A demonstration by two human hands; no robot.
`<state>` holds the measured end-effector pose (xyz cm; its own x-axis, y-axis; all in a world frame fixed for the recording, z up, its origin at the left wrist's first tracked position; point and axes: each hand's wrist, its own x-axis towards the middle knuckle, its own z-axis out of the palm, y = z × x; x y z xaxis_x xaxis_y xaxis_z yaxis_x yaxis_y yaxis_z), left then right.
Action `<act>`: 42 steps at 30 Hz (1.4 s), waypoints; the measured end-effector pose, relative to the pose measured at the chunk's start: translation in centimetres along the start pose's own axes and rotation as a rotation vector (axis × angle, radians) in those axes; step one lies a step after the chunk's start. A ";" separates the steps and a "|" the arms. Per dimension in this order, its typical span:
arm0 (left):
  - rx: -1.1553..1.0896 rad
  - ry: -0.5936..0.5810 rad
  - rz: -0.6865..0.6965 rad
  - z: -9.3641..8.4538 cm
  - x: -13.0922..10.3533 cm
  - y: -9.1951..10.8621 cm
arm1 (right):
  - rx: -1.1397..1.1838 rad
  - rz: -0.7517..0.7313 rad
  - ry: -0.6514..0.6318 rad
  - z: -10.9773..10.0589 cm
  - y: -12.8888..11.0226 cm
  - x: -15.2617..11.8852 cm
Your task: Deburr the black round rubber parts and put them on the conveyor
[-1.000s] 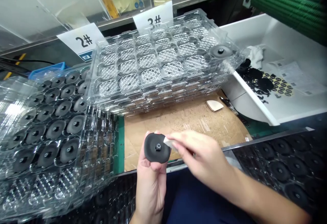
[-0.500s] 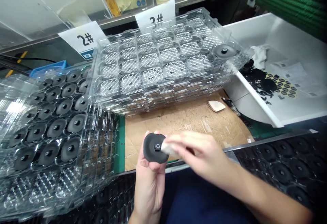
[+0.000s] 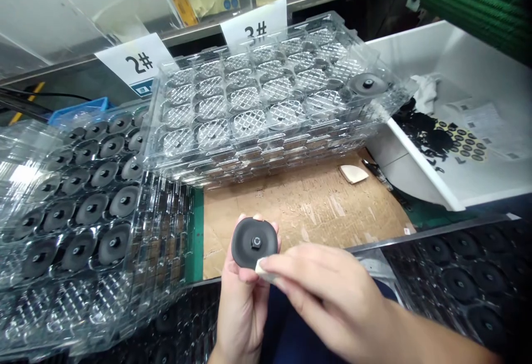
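The person's left hand point(image 3: 243, 303) is bare, with slim fingers point(image 3: 248, 275) and a narrow wrist point(image 3: 235, 344). The right hand point(image 3: 332, 289) is bare too, its outline softened by slight blur, and the forearm point(image 3: 432, 333) behind it is uncovered as far as the picture's edge. Low in the view shows dark navy-blue clothing point(image 3: 286, 328), plain and deeply shadowed; its cut cannot be made out.

Upper left of the frame: a white card point(image 3: 124, 60) reads "2#"; the mark on its blue band point(image 3: 143, 87) is illegible. Upper centre: a second card point(image 3: 254, 24) reads "3#", its lower part behind the clear tray point(image 3: 249, 98). Right: print on the yellow sticker sheet point(image 3: 467, 141) and pale papers point(image 3: 492, 123) is too small to read.
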<state>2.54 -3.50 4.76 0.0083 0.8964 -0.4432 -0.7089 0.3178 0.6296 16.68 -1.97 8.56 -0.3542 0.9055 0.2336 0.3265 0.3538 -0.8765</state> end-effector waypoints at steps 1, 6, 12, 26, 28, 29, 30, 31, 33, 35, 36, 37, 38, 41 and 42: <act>0.005 -0.003 0.012 0.0 0.0 0.0 | 0.024 0.053 -0.002 -0.1 0.6 0.1; 0.000 0.002 0.031 0.1 -0.2 0.2 | -0.141 0.357 0.213 0.0 6.8 -0.6; -0.025 0.013 -0.045 0.1 -0.3 0.2 | -0.134 0.376 0.119 2.8 11.2 -4.2; 0.105 -0.057 -0.117 -0.5 -0.9 -0.2 | -0.197 -0.092 -0.173 -1.8 -0.7 0.3; 0.087 -0.052 -0.136 -0.4 -0.9 0.0 | -0.163 -0.085 -0.098 -1.9 -0.5 0.3; 0.084 -0.058 -0.143 -0.4 -0.9 0.1 | -0.130 -0.106 -0.034 -1.9 -0.4 0.3; 0.083 -0.064 -0.145 -0.3 -0.9 0.1 | -0.105 -0.111 0.013 -2.0 -0.2 0.3; 0.080 -0.064 -0.138 -0.3 -0.9 0.2 | -0.094 -0.090 0.024 -2.0 -0.1 0.3; 0.066 -0.058 -0.115 -0.3 -0.8 0.3 | -0.126 -0.005 -0.047 -2.2 0.1 0.2; 0.048 -0.067 -0.106 -0.4 -0.7 0.3 | -0.151 0.067 -0.084 -2.4 0.1 0.1; 0.042 -0.082 -0.110 -0.4 -0.6 0.2 | -0.142 0.066 -0.059 -2.3 0.0 0.1; 0.044 -0.098 -0.118 -0.4 -0.5 0.2 | -0.121 0.041 -0.009 -2.1 -0.1 0.2; 0.047 -0.109 -0.122 -0.4 -0.4 0.1 | -0.096 0.007 0.049 -1.9 0.0 0.5; 0.024 -0.099 -0.115 -0.6 0.2 -0.1 | 0.004 0.058 0.085 -1.0 1.3 1.5; 0.000 -0.083 -0.113 -0.7 0.3 -0.1 | 0.039 0.137 0.057 -0.8 2.3 1.6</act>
<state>2.14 -3.43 4.12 0.1462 0.8775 -0.4568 -0.7000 0.4180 0.5790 17.53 0.48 7.28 -0.2577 0.9570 0.1330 0.3337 0.2173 -0.9173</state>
